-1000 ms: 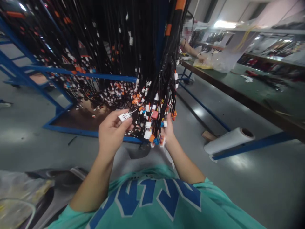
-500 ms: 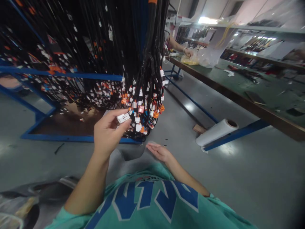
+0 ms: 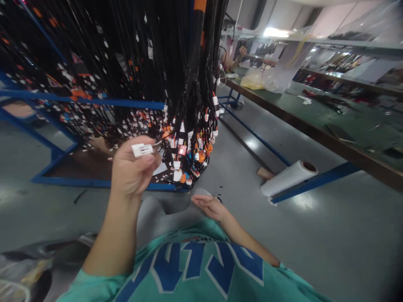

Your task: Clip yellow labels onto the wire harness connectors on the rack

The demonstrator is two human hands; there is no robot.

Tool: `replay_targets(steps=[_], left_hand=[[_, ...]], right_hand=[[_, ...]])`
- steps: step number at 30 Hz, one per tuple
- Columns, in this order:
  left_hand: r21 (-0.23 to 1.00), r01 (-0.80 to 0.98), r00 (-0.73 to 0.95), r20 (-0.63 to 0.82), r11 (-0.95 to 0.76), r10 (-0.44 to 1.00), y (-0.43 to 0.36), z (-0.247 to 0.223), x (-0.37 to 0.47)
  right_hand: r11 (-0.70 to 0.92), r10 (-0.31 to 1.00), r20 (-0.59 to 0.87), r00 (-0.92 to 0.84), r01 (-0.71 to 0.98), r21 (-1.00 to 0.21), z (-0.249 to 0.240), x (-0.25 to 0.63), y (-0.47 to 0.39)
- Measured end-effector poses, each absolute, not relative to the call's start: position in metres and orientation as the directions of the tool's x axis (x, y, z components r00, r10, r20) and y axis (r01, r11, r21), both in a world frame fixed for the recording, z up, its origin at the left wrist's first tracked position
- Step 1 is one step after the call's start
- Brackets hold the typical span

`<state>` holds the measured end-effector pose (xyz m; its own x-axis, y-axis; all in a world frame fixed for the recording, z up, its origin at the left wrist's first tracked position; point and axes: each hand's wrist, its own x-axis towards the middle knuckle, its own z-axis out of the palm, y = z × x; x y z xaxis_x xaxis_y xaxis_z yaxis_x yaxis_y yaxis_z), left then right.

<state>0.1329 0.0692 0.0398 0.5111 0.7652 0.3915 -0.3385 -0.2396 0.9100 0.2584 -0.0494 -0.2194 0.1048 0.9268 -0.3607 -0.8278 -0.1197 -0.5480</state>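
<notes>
A white plastic connector (image 3: 142, 149) is pinched between the thumb and fingers of my left hand (image 3: 131, 167). A thin wire runs from its right end toward the hanging wire harness (image 3: 193, 109). That black-taped bundle ends in a dense cluster of white, orange and red connectors, just right of my left hand. My right hand (image 3: 210, 206) rests low by my knee with its fingers stretched out and nothing held. It is apart from the harness.
A blue metal rack (image 3: 94, 182) carries many more harnesses on the left. At the right stands a green-topped workbench (image 3: 315, 113) with plastic bags (image 3: 277, 79). A plastic film roll (image 3: 289, 178) leans beneath it. Another person's hand (image 3: 242, 52) shows behind the bench.
My left hand has drawn the connector left and slightly up, away from the cluster, and its wire now shows. My right hand has hardly moved. The other person's hand has lifted off the bag.
</notes>
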Motion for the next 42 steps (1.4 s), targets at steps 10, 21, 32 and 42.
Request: replay_targets(steps=[10,21,32,42], left_hand=[[0.889,-0.043,0.867,0.259,-0.455,0.425,0.069,0.028,0.145],[0.543,0.037,0.918,0.312,-0.839,0.243,0.067,0.028,0.160],[0.247,0.068,0.953,0.272,-0.967,0.136,0.050,0.013,0.173],[0.283,0.068,0.934,0.320,-0.957,0.160,0.049,0.005,0.173]], right_hand=[[0.161,0.930,-0.210,0.302,-0.848,-0.505,-0.117,0.307,-0.037],[0.230,0.948,-0.037,0.317,-0.757,-0.612,-0.095,0.308,-0.048],[0.289,0.935,0.086,0.345,-0.596,-0.749,-0.070,0.289,-0.056],[0.326,0.904,0.160,0.397,-0.395,-0.859,-0.051,0.280,-0.058]])
